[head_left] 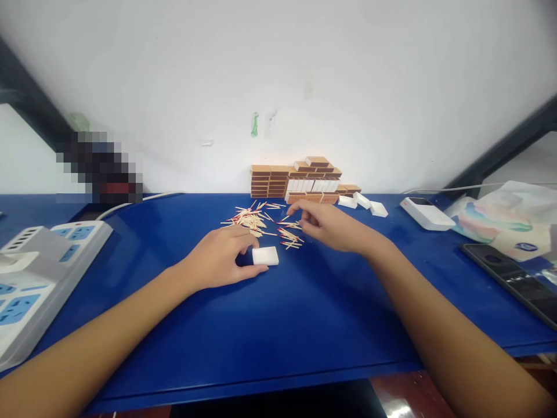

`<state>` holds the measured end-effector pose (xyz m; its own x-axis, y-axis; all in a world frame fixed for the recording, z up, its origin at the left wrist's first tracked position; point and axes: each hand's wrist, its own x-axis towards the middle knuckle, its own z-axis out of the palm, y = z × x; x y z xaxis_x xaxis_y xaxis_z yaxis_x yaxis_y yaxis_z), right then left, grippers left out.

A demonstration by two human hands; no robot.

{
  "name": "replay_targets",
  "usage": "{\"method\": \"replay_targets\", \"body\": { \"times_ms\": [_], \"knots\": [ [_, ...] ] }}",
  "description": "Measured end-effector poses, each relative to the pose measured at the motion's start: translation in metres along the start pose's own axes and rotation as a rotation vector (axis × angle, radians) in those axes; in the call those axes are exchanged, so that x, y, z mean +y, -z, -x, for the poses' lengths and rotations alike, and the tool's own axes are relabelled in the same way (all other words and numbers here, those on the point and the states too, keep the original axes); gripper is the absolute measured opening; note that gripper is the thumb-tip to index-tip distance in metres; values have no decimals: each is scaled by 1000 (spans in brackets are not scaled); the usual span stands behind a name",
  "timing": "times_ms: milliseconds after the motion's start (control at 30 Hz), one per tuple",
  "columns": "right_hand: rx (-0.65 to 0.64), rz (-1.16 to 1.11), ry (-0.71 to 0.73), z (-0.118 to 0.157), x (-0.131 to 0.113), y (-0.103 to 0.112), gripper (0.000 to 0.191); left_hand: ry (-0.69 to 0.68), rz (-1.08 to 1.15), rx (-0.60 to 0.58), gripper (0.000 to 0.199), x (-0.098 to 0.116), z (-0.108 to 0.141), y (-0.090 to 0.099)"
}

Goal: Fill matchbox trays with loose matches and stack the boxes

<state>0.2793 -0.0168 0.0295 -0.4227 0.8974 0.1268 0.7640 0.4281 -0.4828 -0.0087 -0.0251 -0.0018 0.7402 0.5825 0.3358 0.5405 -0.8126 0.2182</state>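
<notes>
My left hand (pixel 224 255) rests on the blue table with its thumb and fingers around the left end of a small white matchbox tray (pixel 266 255). The inside of that tray is hard to make out. Over the matches at the centre, my right hand (pixel 324 223) has its index finger stretched out and the other fingers loosely curled; nothing shows in its grasp. Beneath and beside it lie small groups of red-tipped matches (pixel 289 237). A larger loose heap of matches (pixel 249 219) spreads just beyond my left hand.
Matchboxes (pixel 268 181) stand stacked against the wall, with several white trays (pixel 378 208) to their right. A power strip (pixel 65 261) is at the left. On the right are a white device (pixel 426 213), a plastic package (pixel 500 217) and a dark phone (pixel 513 278).
</notes>
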Motion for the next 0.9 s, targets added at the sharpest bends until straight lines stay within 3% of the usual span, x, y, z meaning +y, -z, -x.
{"method": "replay_targets", "body": {
  "times_ms": [133,433,700,900],
  "knots": [
    [7,52,28,0,-1,4,27,-4,-2,-2,33,0,-1,0],
    [30,74,-71,-4,3,2,20,-2,-1,-17,32,1,0,0],
    [114,185,5,-4,-4,-5,21,-3,0,-16,33,3,0,0],
    [41,173,-36,-9,-6,-18,17,-5,18,-17,33,3,-1,0]
  ]
}}
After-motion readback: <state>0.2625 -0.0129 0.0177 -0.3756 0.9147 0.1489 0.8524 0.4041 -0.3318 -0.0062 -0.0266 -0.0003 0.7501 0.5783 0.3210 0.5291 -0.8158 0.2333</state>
